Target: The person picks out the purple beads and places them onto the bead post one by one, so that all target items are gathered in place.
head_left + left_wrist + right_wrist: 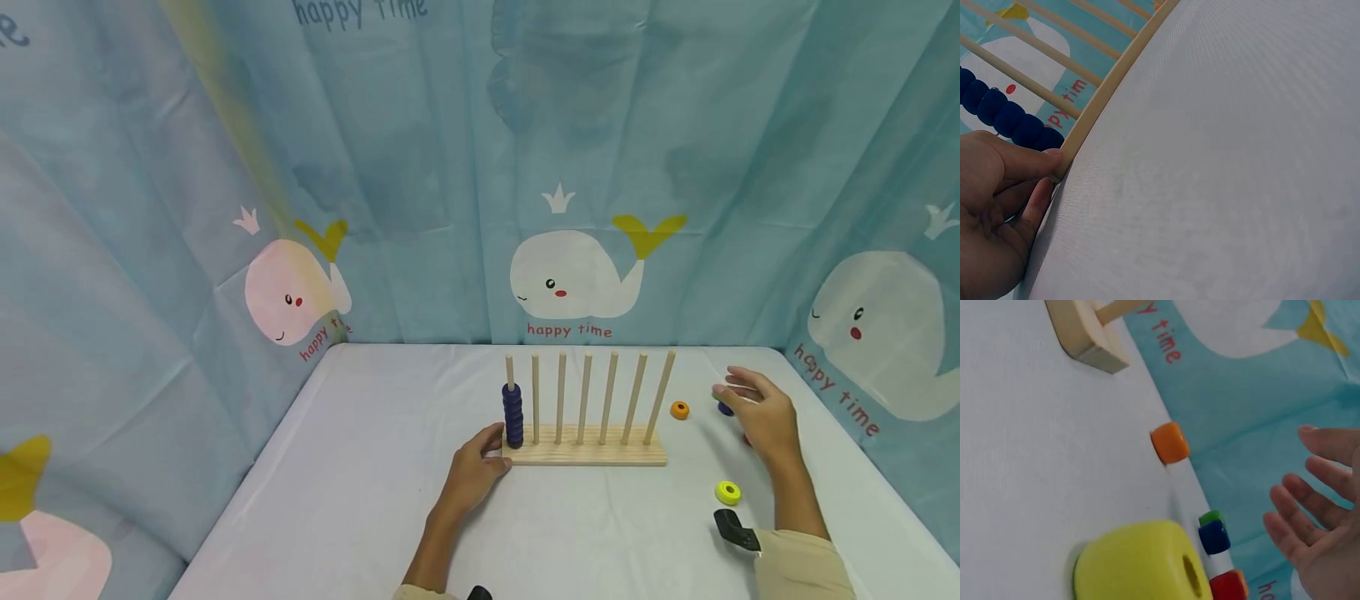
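A wooden peg rack (585, 455) with several upright pegs stands on the table. A stack of dark blue beads (513, 415) fills most of its leftmost peg. My left hand (472, 471) pinches the left end of the base between thumb and fingers, as the left wrist view also shows. To the right, my right hand (768, 417) hovers over loose beads, fingers loosely spread and nothing in them. Nearest beneath it lies a blue bead (725, 408), partly hidden by the hand. A red bead (747, 439) is mostly covered.
An orange bead (679, 410) lies right of the rack, and a yellow bead (727, 492) nearer the front. In the right wrist view a green bead (1212, 517) shows behind the blue one. A printed whale curtain (435, 275) hangs behind the white-covered table (360, 467).
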`<state>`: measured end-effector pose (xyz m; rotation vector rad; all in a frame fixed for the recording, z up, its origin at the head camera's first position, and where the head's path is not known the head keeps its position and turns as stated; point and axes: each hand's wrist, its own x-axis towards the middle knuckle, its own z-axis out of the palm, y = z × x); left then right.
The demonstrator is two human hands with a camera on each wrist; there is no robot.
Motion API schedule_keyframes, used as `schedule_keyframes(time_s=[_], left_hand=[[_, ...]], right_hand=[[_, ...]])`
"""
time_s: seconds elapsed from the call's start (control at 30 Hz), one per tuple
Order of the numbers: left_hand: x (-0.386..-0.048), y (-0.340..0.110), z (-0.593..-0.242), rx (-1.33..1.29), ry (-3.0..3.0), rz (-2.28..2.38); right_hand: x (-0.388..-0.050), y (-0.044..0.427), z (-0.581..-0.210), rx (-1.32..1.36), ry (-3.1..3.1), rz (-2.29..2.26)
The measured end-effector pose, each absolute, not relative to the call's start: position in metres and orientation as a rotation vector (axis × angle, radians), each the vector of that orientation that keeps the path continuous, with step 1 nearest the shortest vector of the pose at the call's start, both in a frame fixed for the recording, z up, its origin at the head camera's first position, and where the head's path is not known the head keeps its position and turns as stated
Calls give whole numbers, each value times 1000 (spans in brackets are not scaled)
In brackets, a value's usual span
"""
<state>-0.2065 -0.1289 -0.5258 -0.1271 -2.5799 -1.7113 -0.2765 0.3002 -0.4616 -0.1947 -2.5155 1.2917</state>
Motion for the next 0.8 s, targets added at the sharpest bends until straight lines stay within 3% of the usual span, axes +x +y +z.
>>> schedule_keyframes(time_s=[0.33, 0.8], left_hand=[[-206, -128, -524, -116, -2598, -1676], [-206, -127, -524, -74, -2606, -1674]], right_hand=[[-285, 317, -488, -199, -2594, 1333], [-283, 319, -493, -242, -2688, 1322]])
